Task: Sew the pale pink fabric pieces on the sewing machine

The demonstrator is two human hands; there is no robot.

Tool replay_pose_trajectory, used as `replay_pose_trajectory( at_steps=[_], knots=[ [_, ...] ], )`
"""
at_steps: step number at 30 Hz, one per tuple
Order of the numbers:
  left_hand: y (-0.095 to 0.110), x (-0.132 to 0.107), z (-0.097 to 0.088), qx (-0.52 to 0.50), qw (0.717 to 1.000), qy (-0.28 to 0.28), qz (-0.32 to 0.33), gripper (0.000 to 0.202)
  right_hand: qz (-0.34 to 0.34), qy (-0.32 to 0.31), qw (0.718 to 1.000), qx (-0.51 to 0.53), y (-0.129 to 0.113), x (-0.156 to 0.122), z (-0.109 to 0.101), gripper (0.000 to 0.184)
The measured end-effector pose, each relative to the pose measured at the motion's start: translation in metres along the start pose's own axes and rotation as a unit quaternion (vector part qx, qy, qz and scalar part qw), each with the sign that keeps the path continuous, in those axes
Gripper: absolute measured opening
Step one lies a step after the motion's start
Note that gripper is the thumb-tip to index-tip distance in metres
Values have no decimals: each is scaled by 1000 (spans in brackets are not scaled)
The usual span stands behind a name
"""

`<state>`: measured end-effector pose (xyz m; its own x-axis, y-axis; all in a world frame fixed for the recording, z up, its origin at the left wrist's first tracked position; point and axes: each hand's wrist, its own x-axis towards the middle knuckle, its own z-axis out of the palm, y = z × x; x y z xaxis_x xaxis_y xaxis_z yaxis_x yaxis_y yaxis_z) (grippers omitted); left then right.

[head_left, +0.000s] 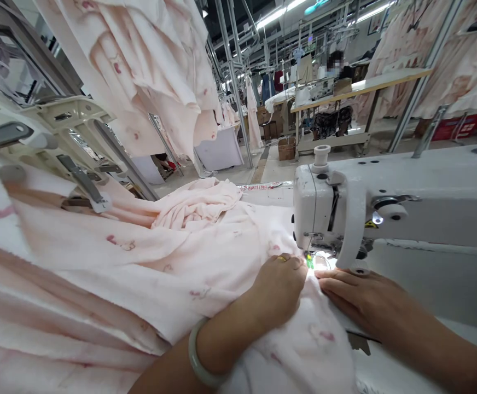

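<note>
Soft pale pink fabric (222, 262) with small printed motifs spreads over the sewing table and under the head of a white sewing machine (316, 202). My left hand (281, 284) is closed on the fabric just left of the needle area, fingers curled, a ring on one finger. Flat on the cloth's right edge, beside the presser foot, lies my right hand (357, 295) with its fingers stretched out. A bright lamp lights the stitching spot, where a small green part (309, 261) shows. The needle itself is hard to make out.
More pink fabric (152, 65) hangs at the upper left, near beige hanger clamps (74, 126). Behind the machine stand metal poles (234, 82), another sewing table (365, 85) with a person (337, 65), and a brown bin (286, 148). Pink garments (411, 49) hang at the far right.
</note>
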<state>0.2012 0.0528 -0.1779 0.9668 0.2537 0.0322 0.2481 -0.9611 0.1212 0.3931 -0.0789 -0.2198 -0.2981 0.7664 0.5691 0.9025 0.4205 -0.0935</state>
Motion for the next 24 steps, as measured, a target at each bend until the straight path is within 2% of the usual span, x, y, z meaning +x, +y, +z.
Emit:
replay_pose_trajectory(
  at_steps=[7, 12, 15, 18, 24],
  knots=[
    [-5, 1, -6, -15, 1000, 3, 10, 25, 13, 29, 999, 7, 1, -3, -10, 30],
    [0, -11, -23, -13, 998, 59, 16, 24, -18, 19, 999, 37, -1, -4, -17, 31],
    [8, -24, -30, -33, 998, 30, 36, 24, -37, -11, 997, 71, -8, -3, -20, 33],
    [10, -32, -26, -32, 999, 6, 37, 28, -26, -37, 993, 106, -16, -1, -21, 34],
    [4, -31, -11, -39, 998, 48, 27, 34, 9, -57, 990, 131, -17, -4, -21, 41]
  ],
)
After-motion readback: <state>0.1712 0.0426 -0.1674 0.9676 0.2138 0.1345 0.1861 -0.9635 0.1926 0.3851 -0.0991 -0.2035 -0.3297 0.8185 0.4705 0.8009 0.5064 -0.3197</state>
